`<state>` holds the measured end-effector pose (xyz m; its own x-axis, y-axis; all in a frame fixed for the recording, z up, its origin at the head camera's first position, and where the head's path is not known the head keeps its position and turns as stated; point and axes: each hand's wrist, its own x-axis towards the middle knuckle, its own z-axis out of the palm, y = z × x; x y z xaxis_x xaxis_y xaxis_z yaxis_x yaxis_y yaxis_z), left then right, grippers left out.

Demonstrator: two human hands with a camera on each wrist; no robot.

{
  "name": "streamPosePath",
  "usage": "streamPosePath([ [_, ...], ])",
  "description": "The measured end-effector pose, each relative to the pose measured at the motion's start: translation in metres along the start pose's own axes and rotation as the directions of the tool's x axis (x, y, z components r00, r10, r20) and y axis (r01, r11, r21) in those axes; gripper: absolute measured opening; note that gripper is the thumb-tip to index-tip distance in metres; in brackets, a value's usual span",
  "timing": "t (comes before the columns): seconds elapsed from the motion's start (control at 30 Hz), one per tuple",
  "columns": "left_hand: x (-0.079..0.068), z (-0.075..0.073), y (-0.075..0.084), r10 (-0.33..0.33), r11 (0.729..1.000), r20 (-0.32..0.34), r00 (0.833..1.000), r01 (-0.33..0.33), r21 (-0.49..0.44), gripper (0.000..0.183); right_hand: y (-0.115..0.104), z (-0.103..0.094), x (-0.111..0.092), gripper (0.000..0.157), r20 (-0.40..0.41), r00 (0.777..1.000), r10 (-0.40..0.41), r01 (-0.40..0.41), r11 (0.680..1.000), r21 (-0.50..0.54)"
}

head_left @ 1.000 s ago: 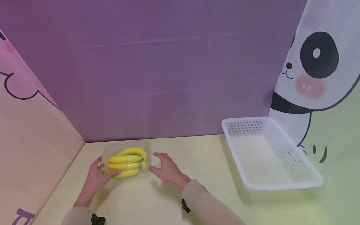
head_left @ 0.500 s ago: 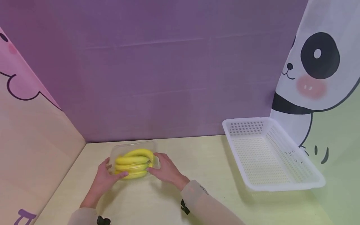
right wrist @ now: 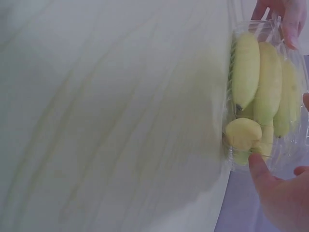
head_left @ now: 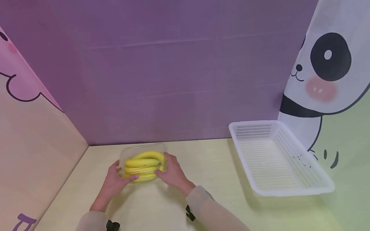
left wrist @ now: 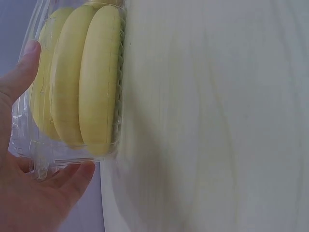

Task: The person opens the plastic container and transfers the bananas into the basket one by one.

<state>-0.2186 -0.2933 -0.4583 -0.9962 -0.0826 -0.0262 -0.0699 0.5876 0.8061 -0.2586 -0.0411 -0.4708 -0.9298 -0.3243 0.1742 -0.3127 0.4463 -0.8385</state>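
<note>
A clear plastic clamshell box (head_left: 130, 153) with several yellow bananas (head_left: 142, 163) inside is near the back left of the table. My left hand (head_left: 113, 181) holds its left end, thumb over the front and fingers at the end and below, as the left wrist view shows. At the opposite end my right hand (head_left: 174, 175) grips the box, its thumb at the front corner. In the right wrist view a finger of the right hand (right wrist: 285, 198) touches the box's end, beside the cut-looking round tip of a banana (right wrist: 244, 133). Part of the right hand is outside that view.
A white perforated plastic basket (head_left: 289, 193) stands at the right of the pale wooden table (head_left: 202, 166). Behind the table is a purple backdrop (head_left: 179, 80). Printed side panels, one with a panda (head_left: 321, 93), border the left and right.
The box of bananas has moved to the right with my left hand. My right hand, apart from the box a second ago, now grips its right end.
</note>
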Motion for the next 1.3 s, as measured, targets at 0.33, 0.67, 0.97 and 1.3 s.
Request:
streamPosePath([
  [0.33,-0.001,0.009,0.005,0.015,1.0,-0.004,1.0,-0.015,-0.02,0.119,0.008,-0.006,-0.002,0.081,-0.025,1.0,0.008,-0.009,1.0,-0.017],
  [0.67,-0.002,0.019,0.011,0.025,0.999,-0.007,1.0,-0.025,0.024,0.116,0.013,-0.019,-0.005,0.082,-0.029,1.0,0.013,-0.014,0.999,-0.033],
  [0.97,-0.002,0.027,0.018,0.018,0.999,0.032,0.999,-0.019,0.028,0.118,0.019,-0.032,-0.01,0.084,-0.005,0.999,0.046,-0.046,0.999,-0.019],
  [1.3,-0.003,0.035,0.027,0.027,1.0,0.044,0.999,-0.027,0.016,0.114,0.025,-0.045,-0.014,0.083,-0.013,1.0,0.018,-0.018,1.0,-0.025],
])
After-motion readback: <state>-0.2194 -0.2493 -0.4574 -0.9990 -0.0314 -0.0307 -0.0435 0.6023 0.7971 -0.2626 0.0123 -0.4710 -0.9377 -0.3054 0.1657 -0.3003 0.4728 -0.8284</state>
